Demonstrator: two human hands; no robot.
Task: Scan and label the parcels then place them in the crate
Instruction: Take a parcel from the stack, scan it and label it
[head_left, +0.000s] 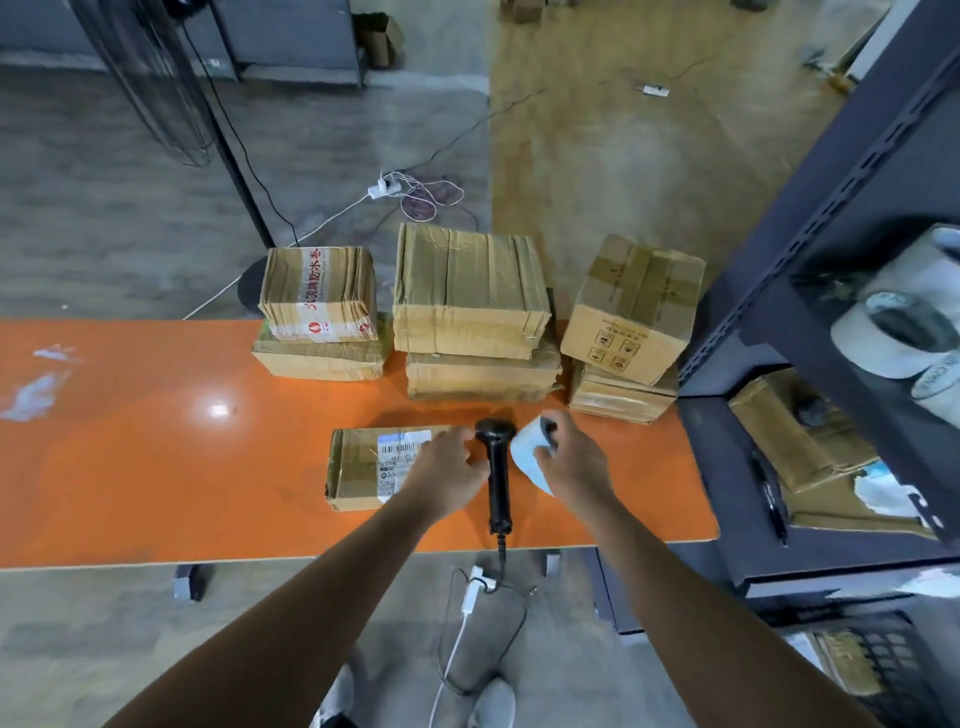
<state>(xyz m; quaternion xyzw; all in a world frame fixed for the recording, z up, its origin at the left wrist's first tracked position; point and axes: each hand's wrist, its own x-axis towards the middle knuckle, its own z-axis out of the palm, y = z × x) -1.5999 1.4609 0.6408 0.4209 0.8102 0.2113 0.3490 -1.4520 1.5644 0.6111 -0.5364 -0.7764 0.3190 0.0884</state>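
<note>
A flat cardboard parcel (358, 470) with a white barcode label lies on the orange table (156, 457). My left hand (447, 467) rests on its right end, fingers curved over the edge. A black handheld scanner (497, 467) lies on the table between my hands, cable trailing off the front edge. My right hand (571, 462) grips a white roll of labels (530, 452) just right of the scanner. Three stacks of cardboard parcels stand behind: left (319, 306), middle (470, 306), right (631, 322).
A dark metal shelf unit (831, 218) stands at the right, holding white rolls (898, 332) and cardboard boxes. A black crate (883, 670) sits on the floor at lower right. Cables and a power strip (384, 187) lie on the floor beyond the table.
</note>
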